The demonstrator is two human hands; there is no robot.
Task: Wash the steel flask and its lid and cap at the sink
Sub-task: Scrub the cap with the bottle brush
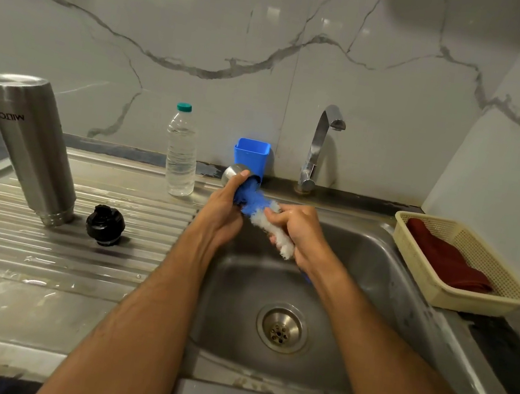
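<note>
The small steel cap [234, 173] is up over the back left edge of the sink [374, 279]. The left hand [224, 212] holds it with fingers curled round its side, so the open end faces the other hand. The right hand [297, 232] grips a bottle brush [261, 210], fingers closed tight on it near the white bristles. The blue bristle end pokes into the cap, I think to scrub the inside, though the hand hides the rim.

Both are held over the bowl, likely so drips fall toward the drain [282, 328].

The steel flask [26, 147] stands upside down on the ridged draining board [43, 253] to the left, probably so water can run out of it. The black lid [105, 225] sits just beside it on the same board.

A plastic water bottle [181, 152] stands farther back. A blue cup [252, 157] sits behind the cap, near the tap [321, 145]. No water comes from the tap. On the right, a cream basket [484, 303] holds a dark red cloth [444, 256].
</note>
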